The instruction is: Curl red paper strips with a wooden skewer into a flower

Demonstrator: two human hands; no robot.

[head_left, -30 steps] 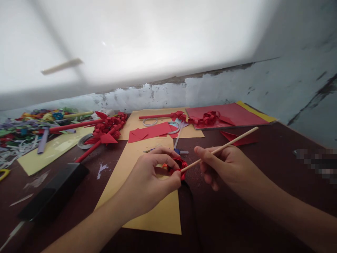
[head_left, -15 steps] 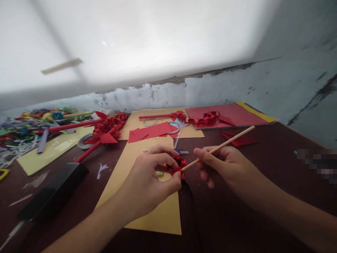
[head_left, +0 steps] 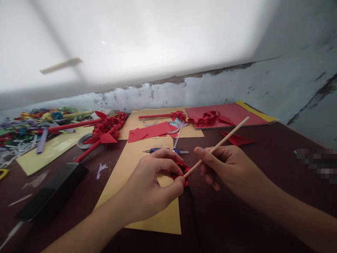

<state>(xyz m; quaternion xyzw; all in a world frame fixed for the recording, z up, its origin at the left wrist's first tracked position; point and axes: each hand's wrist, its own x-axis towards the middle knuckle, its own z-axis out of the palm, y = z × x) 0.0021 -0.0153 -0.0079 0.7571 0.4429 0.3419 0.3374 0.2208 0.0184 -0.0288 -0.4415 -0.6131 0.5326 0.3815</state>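
My left hand (head_left: 152,186) pinches a small curled red paper piece (head_left: 181,169) between thumb and fingers, just above a tan paper sheet (head_left: 137,189). My right hand (head_left: 226,167) grips a thin wooden stick (head_left: 223,140). The stick's lower tip pokes into the red paper piece, and its upper end points up and to the right. Both hands hover over the dark brown table (head_left: 237,218) near its front middle.
A blue-handled tool (head_left: 163,150) lies just beyond my left hand. Red paper flowers on stems (head_left: 105,128), tape rolls (head_left: 150,122), red paper cut-outs (head_left: 150,131) and a red sheet (head_left: 231,114) sit farther back. Coloured scraps (head_left: 23,130) pile at the left; a black box (head_left: 52,195) lies front left.
The stick has tilted steeper, its upper end rising. My left hand has shifted slightly right and down, closing more over the red paper piece and uncovering the blue-handled tool behind it.
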